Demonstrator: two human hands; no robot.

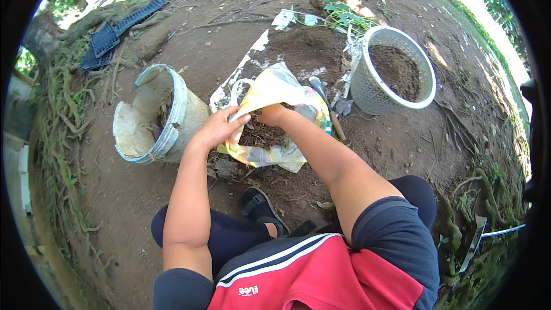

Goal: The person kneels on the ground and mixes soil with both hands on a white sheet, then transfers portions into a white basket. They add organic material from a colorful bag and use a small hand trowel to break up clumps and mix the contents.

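A thin plastic bag (270, 89), white with yellow patches, lies with its mouth spread in front of me. Brown dry leaf litter (261, 136) shows inside it. My left hand (219, 128) pinches the bag's rim on the left, thumb over the edge. Into the bag's mouth reaches my right hand (272, 115), its fingers hidden among the plastic and litter. Just right of the bag, a hand trowel (328, 106) lies on the ground, its wooden handle toward me.
Behind the bag, dark soil (307, 46) is heaped on a white sheet (244, 68). A broken bucket (182, 129) stands left; a grey perforated basket (363, 83) of soil stands right. Black seedling trays (104, 39) and a leafy vine (347, 17) lie farther off. Tree roots (63, 120) edge the ground.
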